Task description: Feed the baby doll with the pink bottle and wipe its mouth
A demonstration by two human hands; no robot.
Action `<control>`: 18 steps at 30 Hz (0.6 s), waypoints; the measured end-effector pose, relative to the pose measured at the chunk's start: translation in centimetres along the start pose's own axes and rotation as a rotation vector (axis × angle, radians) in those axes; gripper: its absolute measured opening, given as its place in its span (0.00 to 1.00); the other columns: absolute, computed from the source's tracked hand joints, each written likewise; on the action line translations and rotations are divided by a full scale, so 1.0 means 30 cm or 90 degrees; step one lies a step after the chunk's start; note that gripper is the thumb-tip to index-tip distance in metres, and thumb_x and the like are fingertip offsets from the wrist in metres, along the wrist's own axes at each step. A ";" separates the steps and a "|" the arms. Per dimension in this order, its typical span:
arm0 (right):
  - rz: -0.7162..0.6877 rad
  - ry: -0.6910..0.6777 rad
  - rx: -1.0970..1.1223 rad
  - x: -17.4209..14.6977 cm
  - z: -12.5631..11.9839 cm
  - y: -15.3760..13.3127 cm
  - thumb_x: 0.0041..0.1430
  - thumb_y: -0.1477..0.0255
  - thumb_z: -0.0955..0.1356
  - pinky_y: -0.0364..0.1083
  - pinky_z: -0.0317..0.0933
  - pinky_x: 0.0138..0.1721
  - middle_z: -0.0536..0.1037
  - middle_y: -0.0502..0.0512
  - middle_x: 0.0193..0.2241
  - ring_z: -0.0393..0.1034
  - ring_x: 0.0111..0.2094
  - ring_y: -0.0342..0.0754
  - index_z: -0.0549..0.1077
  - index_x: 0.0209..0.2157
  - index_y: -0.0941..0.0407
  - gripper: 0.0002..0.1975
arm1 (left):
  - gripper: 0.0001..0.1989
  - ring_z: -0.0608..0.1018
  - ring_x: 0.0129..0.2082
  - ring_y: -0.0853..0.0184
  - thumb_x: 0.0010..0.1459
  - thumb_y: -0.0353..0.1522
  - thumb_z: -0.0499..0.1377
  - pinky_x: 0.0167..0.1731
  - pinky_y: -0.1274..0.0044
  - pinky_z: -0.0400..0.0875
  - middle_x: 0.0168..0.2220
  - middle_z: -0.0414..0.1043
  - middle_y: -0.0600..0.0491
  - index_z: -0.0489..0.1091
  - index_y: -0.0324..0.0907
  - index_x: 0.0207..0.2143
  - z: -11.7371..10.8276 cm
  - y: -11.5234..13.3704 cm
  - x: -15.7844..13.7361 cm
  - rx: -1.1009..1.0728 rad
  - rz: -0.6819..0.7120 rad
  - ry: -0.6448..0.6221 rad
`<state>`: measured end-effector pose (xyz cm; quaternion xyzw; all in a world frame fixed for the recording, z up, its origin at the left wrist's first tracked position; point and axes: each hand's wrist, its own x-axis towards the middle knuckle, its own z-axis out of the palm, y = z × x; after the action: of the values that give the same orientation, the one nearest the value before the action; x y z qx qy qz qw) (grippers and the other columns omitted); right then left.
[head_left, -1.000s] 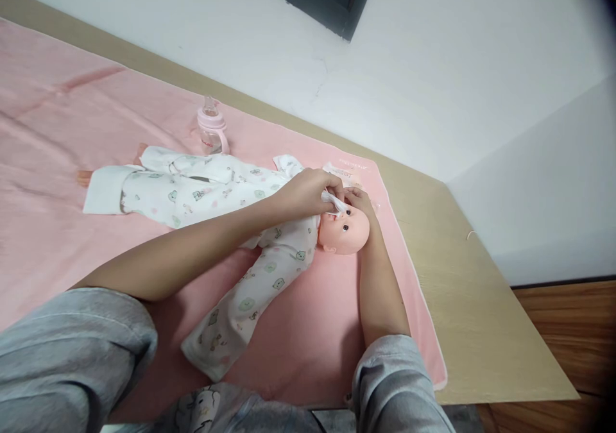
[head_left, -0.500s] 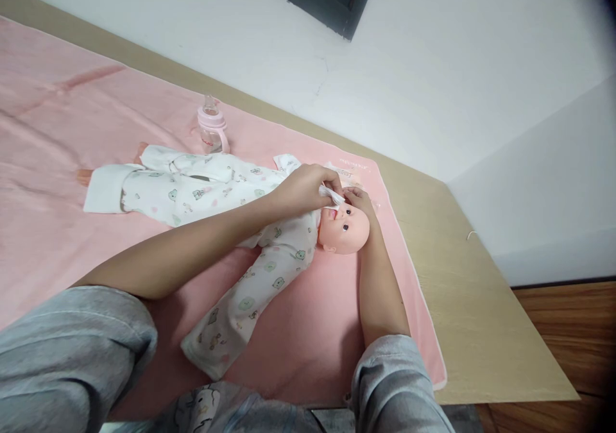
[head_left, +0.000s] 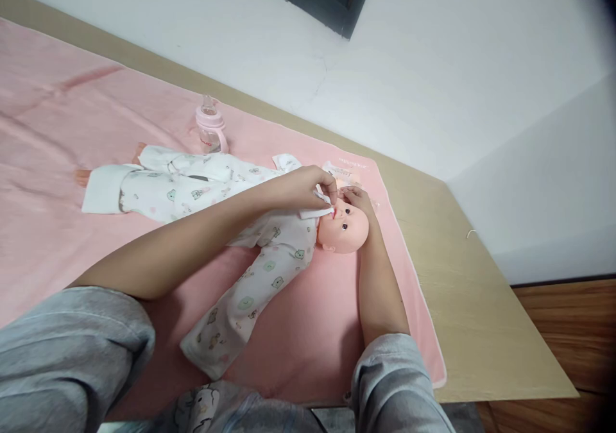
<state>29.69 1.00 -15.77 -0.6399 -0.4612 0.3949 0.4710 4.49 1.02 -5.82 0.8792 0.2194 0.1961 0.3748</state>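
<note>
A bald baby doll (head_left: 344, 231) lies on its back on a pink blanket (head_left: 308, 330), dressed in a white printed outfit (head_left: 269, 266). My left hand (head_left: 315, 185) is over the doll's chin, its fingers pinching a thin white tissue (head_left: 320, 193). A loose edge of the tissue hangs beside the mouth. On the far side of the doll's head lies my right hand (head_left: 359, 197), fingers stretched along the cheek and holding nothing that I can see. Part of that hand is hidden behind the head.
A pink baby bottle (head_left: 210, 128) with a handle stands beyond the doll's legs. A clear printed packet (head_left: 341, 173) lies behind my hands. The wooden table (head_left: 462, 279) extends right of the blanket, and a white wall (head_left: 409, 86) rises behind it.
My left hand has shifted slightly left with the tissue, from over the doll's mouth toward its chin, uncovering more of the mouth. My right hand has hardly moved.
</note>
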 end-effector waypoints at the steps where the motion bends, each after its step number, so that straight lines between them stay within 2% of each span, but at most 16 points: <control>1: 0.004 -0.001 0.007 0.005 0.000 0.001 0.55 0.65 0.67 0.49 0.68 0.43 0.78 0.53 0.30 0.73 0.33 0.47 0.70 0.32 0.55 0.08 | 0.10 0.77 0.33 0.67 0.49 0.29 0.58 0.31 0.79 0.65 0.35 0.79 0.55 0.77 0.41 0.33 0.001 -0.001 0.000 -0.002 0.000 -0.001; 6: 0.029 0.030 -0.018 0.008 0.005 -0.005 0.55 0.67 0.67 0.49 0.68 0.44 0.80 0.54 0.33 0.74 0.35 0.47 0.69 0.34 0.54 0.06 | 0.08 0.76 0.32 0.67 0.47 0.30 0.60 0.31 0.79 0.65 0.34 0.79 0.56 0.76 0.41 0.32 0.006 -0.004 0.003 0.009 -0.007 -0.014; 11: 0.011 0.029 -0.018 -0.003 0.007 -0.010 0.54 0.65 0.68 0.48 0.69 0.42 0.79 0.54 0.33 0.74 0.35 0.47 0.68 0.32 0.54 0.07 | 0.07 0.76 0.33 0.67 0.48 0.30 0.61 0.30 0.78 0.64 0.34 0.79 0.56 0.77 0.42 0.31 0.013 0.003 0.002 0.028 -0.008 -0.015; 18: -0.026 0.049 -0.144 -0.002 0.006 -0.014 0.53 0.60 0.69 0.47 0.67 0.40 0.78 0.53 0.30 0.71 0.36 0.48 0.69 0.33 0.54 0.12 | 0.07 0.76 0.34 0.66 0.47 0.30 0.61 0.31 0.78 0.63 0.35 0.79 0.55 0.77 0.42 0.31 0.029 -0.001 0.005 0.037 0.004 -0.001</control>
<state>29.42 1.02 -15.41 -0.6938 -0.4977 0.3059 0.4211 5.03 0.63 -6.38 0.8905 0.2220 0.1902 0.3488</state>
